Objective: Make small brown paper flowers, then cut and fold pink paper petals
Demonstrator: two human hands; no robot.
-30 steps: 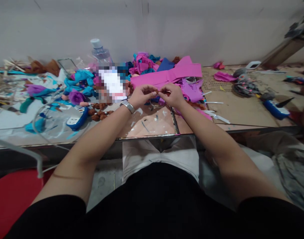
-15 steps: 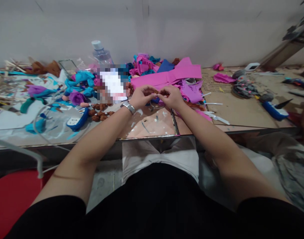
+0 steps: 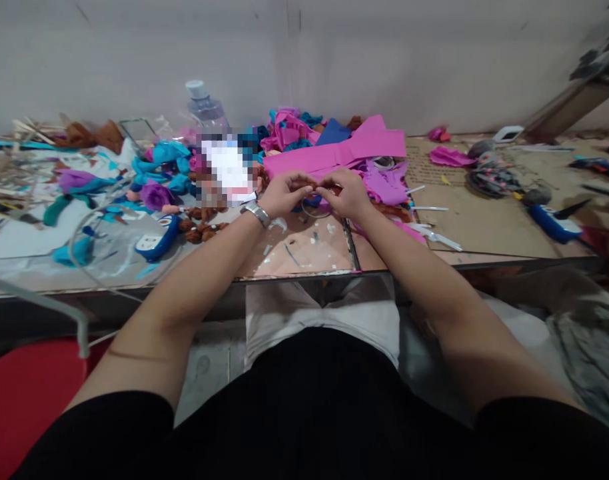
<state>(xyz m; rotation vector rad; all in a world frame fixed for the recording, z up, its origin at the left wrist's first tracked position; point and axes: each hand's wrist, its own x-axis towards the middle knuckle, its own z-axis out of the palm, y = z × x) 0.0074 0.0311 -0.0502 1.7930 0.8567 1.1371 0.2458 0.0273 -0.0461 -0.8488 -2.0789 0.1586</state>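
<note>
Above the worktable, my left hand and my right hand meet at the fingertips, both closed in a pinch. Between them shows a small brown crumpled piece, mostly hidden by the fingers; it looks like crepe paper. Just below the fingertips lies a thin ring-shaped item, with something blue partly covered behind it. Long pink paper strips lie beyond the hands, and purple crumpled paper is right of my right hand. Brown bumpy balls sit left of my left wrist.
A bottle stands at the back left, near blue and purple paper flowers. Blue-and-white devices sit at left and right. Cardboard covers the right side, with white plastic strips. A red stool stands lower left.
The fingers of my right hand have shifted slightly, showing a little reddish-brown beneath them. Both hands stay together in nearly the same place; the whole view has moved very slightly.
</note>
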